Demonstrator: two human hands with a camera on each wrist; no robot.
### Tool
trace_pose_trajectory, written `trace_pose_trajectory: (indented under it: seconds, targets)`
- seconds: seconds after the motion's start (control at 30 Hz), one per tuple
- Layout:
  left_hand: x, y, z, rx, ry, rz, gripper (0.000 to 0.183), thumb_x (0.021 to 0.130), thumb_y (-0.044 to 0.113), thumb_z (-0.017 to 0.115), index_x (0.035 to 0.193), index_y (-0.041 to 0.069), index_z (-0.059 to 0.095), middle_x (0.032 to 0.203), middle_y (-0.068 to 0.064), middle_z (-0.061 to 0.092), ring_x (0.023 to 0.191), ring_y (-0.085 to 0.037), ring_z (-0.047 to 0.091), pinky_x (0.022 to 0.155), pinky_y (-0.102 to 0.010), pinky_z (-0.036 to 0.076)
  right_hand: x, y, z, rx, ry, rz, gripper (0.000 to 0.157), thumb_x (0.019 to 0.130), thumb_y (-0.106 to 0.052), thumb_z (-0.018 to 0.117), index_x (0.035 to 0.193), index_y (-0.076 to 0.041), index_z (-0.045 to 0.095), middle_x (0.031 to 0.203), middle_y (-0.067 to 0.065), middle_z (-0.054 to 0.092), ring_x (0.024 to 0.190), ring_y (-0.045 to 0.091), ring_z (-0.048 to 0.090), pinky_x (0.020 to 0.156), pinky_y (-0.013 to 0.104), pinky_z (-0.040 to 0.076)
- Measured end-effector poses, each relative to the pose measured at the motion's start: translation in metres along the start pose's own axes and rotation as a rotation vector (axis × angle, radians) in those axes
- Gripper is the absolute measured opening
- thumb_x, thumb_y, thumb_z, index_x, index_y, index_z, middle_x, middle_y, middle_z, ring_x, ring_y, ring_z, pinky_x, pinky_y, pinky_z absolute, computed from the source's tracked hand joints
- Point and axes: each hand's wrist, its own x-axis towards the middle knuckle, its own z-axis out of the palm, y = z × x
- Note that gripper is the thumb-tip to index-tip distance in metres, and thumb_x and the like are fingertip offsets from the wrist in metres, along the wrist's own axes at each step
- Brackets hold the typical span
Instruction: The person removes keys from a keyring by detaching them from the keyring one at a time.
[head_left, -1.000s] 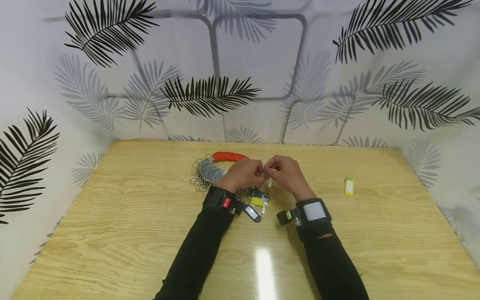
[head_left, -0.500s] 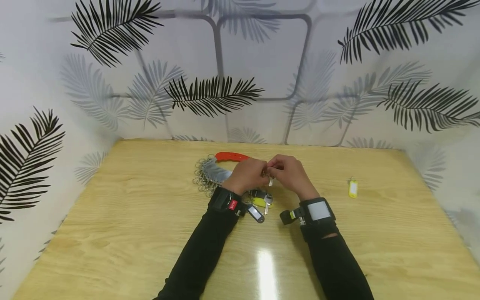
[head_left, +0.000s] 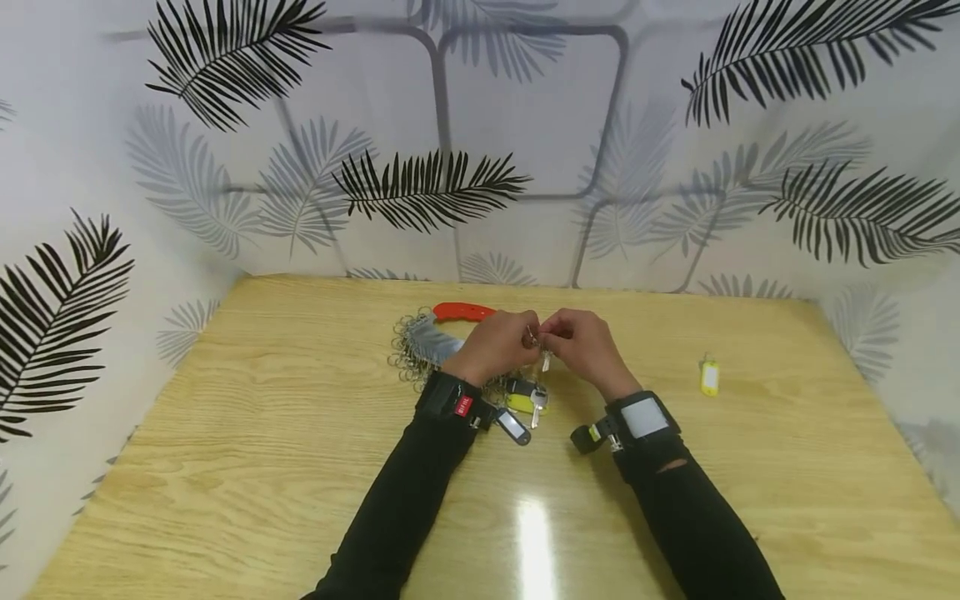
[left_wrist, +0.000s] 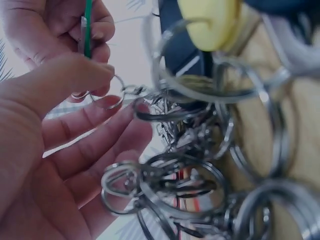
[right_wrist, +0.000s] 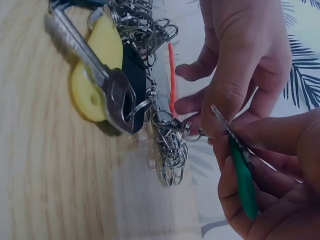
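In the head view my left hand [head_left: 491, 346] and right hand [head_left: 585, 346] meet fingertip to fingertip above the table. Between my left thumb and fingers, in the left wrist view, is a small split ring [left_wrist: 123, 90] joined to a bunch of clasps. My right fingers pinch a thin green piece [right_wrist: 242, 187] with a metal edge alongside it, seen edge-on. A silver key [head_left: 546, 361] hangs under the fingertips. Beside my left hand lies a curved grey plate [head_left: 433, 343] fringed with metal rings, with a red handle [head_left: 461, 311]. My left hand hides part of it.
Below the hands lie a yellow tag [head_left: 521, 402], another silver key [head_left: 538, 400] and a dark tag with a white label [head_left: 513, 426]. A separate yellow key tag [head_left: 709, 377] lies farther right on the wooden table [head_left: 300, 467]. A leaf-patterned backdrop [head_left: 517, 233] stands behind.
The head view has shifted slightly. My fingertips stay together with small movements, the key under them hangs a little differently, and a ring now shows at my left fingertips.
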Motion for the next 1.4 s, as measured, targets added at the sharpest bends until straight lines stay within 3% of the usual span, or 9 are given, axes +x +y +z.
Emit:
trace_pose_trajectory:
  seconds: [0.2, 0.4, 0.77, 0.97, 1.2, 1.4]
  targets:
    - [0.000, 0.002, -0.002, 0.018, -0.016, -0.015, 0.024, 0.090, 0.018, 0.064, 0.113, 0.013, 0.071, 0.084, 0.002, 0.064, 0.071, -0.012, 0.057, 0.064, -0.027, 0.047, -0.002, 0.005, 0.000, 0.037, -0.037, 0.039, 0.014, 0.091, -0.014, 0.067, 0.098, -0.004, 0.074, 0.097, 0.011, 0.072, 0.088, 0.024, 0.065, 0.072, 0.033, 0.049]
    - [-0.001, 0.001, -0.003, -0.053, 0.001, -0.006, 0.029, 0.088, 0.011, 0.063, 0.116, 0.011, 0.068, 0.087, 0.002, 0.064, 0.073, -0.012, 0.058, 0.066, -0.027, 0.049, -0.002, 0.006, 0.002, 0.079, -0.015, 0.045, 0.013, 0.092, -0.012, 0.065, 0.099, -0.003, 0.072, 0.101, 0.012, 0.072, 0.095, 0.026, 0.066, 0.079, 0.038, 0.051]
    - [-0.002, -0.003, -0.003, -0.100, 0.035, 0.002, 0.022, 0.091, 0.022, 0.067, 0.110, 0.011, 0.066, 0.097, -0.002, 0.068, 0.087, -0.015, 0.062, 0.077, -0.029, 0.052, -0.003, 0.003, 0.011, 0.064, 0.053, 0.050, 0.012, 0.092, -0.014, 0.066, 0.096, -0.004, 0.071, 0.096, 0.011, 0.073, 0.088, 0.025, 0.067, 0.075, 0.038, 0.052]
    - [-0.002, -0.006, -0.006, -0.086, 0.030, -0.039, 0.022, 0.090, 0.026, 0.069, 0.107, 0.012, 0.071, 0.095, -0.001, 0.069, 0.086, -0.014, 0.063, 0.076, -0.028, 0.052, -0.003, 0.002, 0.009, 0.079, 0.038, 0.028, 0.010, 0.092, -0.012, 0.066, 0.096, -0.005, 0.071, 0.096, 0.010, 0.072, 0.088, 0.024, 0.067, 0.074, 0.035, 0.050]
    - [0.000, -0.008, -0.009, -0.110, 0.004, 0.003, 0.018, 0.088, 0.023, 0.071, 0.103, 0.014, 0.073, 0.091, 0.001, 0.069, 0.083, -0.013, 0.062, 0.075, -0.029, 0.052, -0.001, 0.003, 0.007, 0.090, -0.003, -0.016, 0.010, 0.093, -0.009, 0.064, 0.098, -0.005, 0.071, 0.102, 0.010, 0.070, 0.092, 0.025, 0.065, 0.071, 0.033, 0.048]
    - [0.000, -0.009, -0.007, -0.120, 0.015, -0.016, 0.015, 0.087, 0.022, 0.072, 0.100, 0.014, 0.072, 0.091, 0.001, 0.069, 0.084, -0.013, 0.063, 0.076, -0.030, 0.053, -0.003, 0.005, 0.006, 0.109, -0.006, 0.003, 0.010, 0.092, -0.011, 0.065, 0.097, -0.004, 0.070, 0.099, 0.010, 0.070, 0.089, 0.024, 0.064, 0.069, 0.031, 0.047]
